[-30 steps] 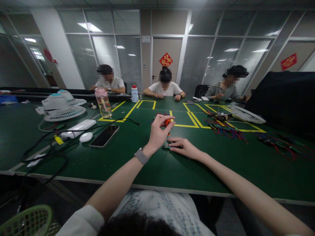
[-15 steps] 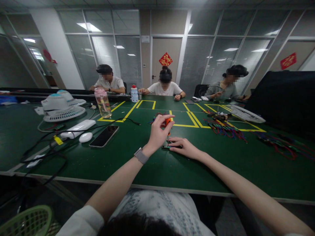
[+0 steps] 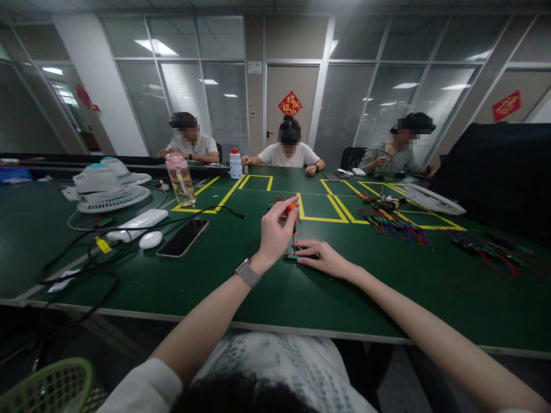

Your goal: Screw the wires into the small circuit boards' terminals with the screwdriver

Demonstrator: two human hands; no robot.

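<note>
In the head view, my left hand [image 3: 274, 230] is closed around the handle of a screwdriver [image 3: 292, 207] with orange and black on it. The tool stands nearly upright, its thin shaft pointing down at a small green circuit board [image 3: 291, 257]. That board lies flat on the green table [image 3: 258, 287]. From the right, my right hand [image 3: 325, 259] grips the board's edge with thumb and fingers, covering part of it. Whether the tip sits in a screw is too small to tell. Behind my left hand, a bundle of wires [image 3: 272, 202] is partly hidden.
Left of my hands lie a phone [image 3: 183, 237], a white case [image 3: 150, 240], a power strip [image 3: 138, 224] and black cables. A pink-lidded bottle [image 3: 182, 182] stands beyond. Wired boards [image 3: 394, 226] lie to the right. Several people sit across the table.
The fingers of my left hand have shifted and drawn closer together around the screwdriver's handle, whose top has tipped slightly left. My right hand and the board have stayed in place.
</note>
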